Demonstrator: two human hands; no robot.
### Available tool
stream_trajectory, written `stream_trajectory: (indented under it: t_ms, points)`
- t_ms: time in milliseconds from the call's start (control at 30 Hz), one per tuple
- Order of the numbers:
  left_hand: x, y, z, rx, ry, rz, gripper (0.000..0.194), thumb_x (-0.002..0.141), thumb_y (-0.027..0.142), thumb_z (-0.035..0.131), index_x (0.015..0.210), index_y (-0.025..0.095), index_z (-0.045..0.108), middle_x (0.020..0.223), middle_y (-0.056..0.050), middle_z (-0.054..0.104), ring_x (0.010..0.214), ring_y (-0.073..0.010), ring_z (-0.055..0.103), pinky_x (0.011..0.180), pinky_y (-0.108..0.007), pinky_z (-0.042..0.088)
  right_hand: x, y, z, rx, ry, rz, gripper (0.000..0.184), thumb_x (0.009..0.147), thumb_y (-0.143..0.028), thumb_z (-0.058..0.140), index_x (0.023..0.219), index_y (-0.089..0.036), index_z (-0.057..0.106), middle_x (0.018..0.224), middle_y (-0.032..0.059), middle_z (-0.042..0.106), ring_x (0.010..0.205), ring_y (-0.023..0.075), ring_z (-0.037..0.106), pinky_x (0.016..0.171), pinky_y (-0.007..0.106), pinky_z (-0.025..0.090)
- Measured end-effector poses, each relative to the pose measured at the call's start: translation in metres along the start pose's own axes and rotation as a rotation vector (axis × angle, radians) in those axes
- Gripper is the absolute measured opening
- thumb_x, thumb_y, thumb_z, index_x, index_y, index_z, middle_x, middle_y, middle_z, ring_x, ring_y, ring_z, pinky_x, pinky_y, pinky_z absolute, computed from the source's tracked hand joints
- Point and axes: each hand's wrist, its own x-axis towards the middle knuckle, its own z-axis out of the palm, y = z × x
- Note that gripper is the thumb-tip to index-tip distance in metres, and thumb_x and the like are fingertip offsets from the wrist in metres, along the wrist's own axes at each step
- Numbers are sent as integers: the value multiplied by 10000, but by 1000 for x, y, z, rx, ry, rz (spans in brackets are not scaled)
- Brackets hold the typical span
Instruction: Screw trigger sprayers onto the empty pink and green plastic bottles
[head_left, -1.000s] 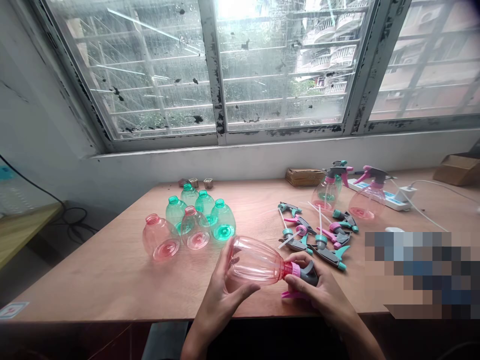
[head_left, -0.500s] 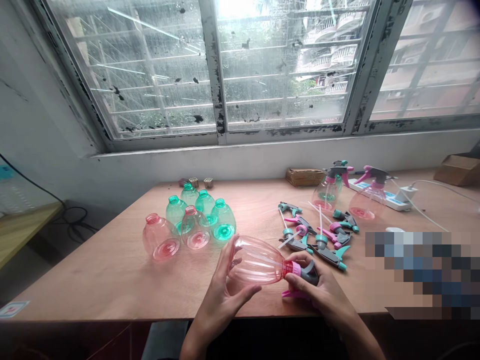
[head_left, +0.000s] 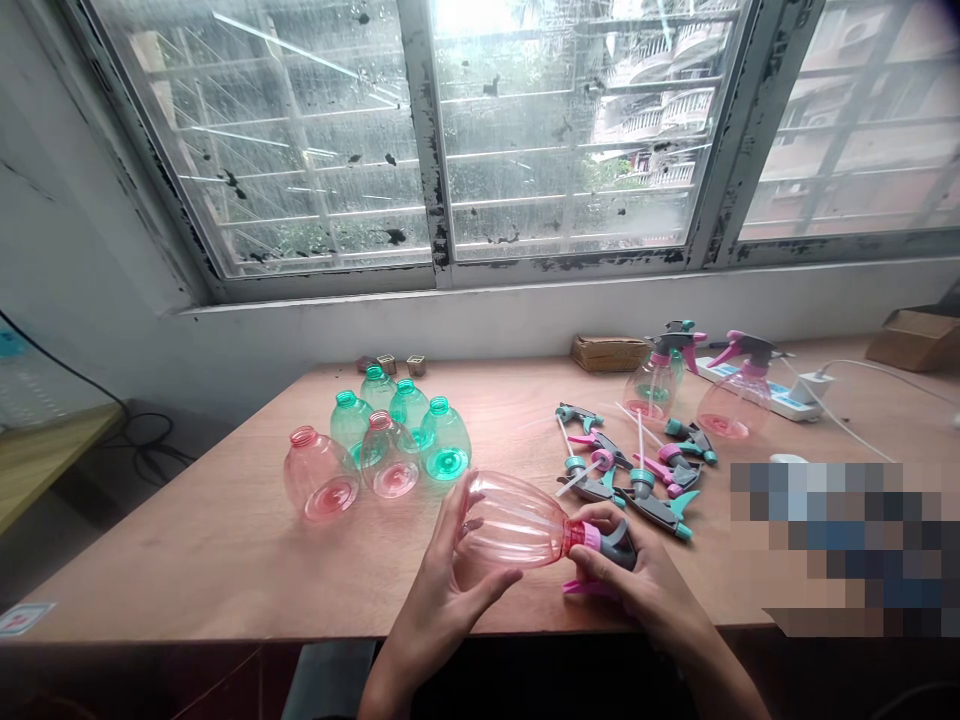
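A clear pink spray bottle [head_left: 514,520] lies sideways between my hands above the table's front edge, its neck to the right. My left hand [head_left: 450,580] is wrapped round the bottle's base, thumb below. At the neck, my right hand [head_left: 637,570] grips the pink collar of a grey and pink spray head [head_left: 592,537], partly hidden by the fingers. The collar sits against the bottle's neck; how tightly, I cannot tell. Several loose spray heads [head_left: 656,505] in grey, teal and pink lie just behind my right hand.
Open green bottles [head_left: 448,440] and pink bottles [head_left: 319,475] stand at left. Bottles with heads fitted [head_left: 735,400] stand back right by a white power strip [head_left: 780,395]. A brown box [head_left: 609,353] lies near the wall. A blurred patch [head_left: 847,550] covers the right front.
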Motion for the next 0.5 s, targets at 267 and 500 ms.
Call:
stream_trajectory:
  t_ms: [267,500]
  points:
    - [1,2,1,-20,-9,-16,878,898,410,768,1614,342,264,1669,-75,376,1528,-325,374,1244,-476,355,0,0,2,-3,8,-4,432,775,-484,889,1009,-203,660,786,-31,676,664,170,694,658,366,704]
    - [1,7,0,-32,-28,-67,904,901,387,762,1626,306,229,1686,-88,349,1542,-297,358,1276,-460,301,0,-2,3,-6,18,-5,416,770,-487,889,993,-209,675,771,-32,675,662,172,690,649,349,694]
